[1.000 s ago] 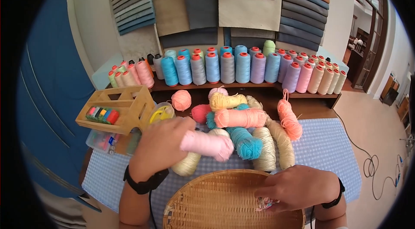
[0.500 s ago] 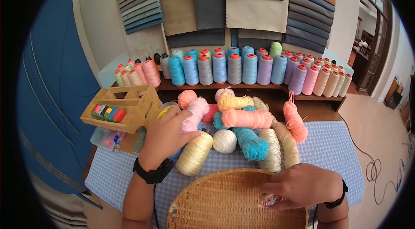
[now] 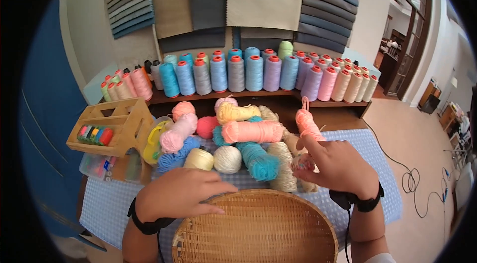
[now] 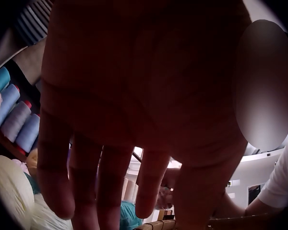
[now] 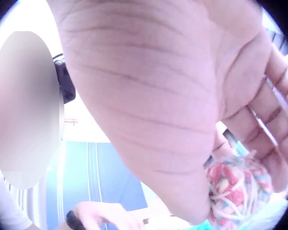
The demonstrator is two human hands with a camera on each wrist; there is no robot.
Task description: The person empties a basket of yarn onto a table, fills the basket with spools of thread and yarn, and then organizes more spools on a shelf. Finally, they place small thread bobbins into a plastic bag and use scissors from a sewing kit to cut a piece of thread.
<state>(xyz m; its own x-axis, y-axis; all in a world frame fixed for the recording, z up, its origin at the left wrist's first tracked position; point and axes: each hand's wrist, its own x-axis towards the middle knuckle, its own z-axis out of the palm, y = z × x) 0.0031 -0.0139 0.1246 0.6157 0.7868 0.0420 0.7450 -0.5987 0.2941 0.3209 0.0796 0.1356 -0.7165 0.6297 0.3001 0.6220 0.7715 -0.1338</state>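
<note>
My right hand (image 3: 343, 166) pinches a small multicolored yarn ball (image 3: 304, 162) between thumb and fingers, held over the cream skeins at the right of the pile. In the right wrist view this ball (image 5: 240, 191) shows pink, white and teal strands. My left hand (image 3: 181, 193) hovers at the left rim of the wicker basket (image 3: 253, 228), holding nothing; its fingers (image 4: 117, 187) are extended in the left wrist view. Beyond it a pale pink skein (image 3: 179, 131) lies on blue yarn (image 3: 176, 156), beside a cream spool (image 3: 199, 159) and a white ball (image 3: 227, 159).
Teal yarn (image 3: 258, 161), a peach skein (image 3: 252, 132) and a yellow one (image 3: 238, 112) are heaped mid-table. A wooden organizer (image 3: 109, 126) and yellow-handled scissors (image 3: 156, 141) stand left. Thread cones (image 3: 236, 74) line the back shelf. Checked cloth (image 3: 372, 173) covers the table.
My left hand laid the pale pink skein on the pile's left side, let go and drew back to the basket. My right hand carried the multicolored ball from the basket forward to the pile.
</note>
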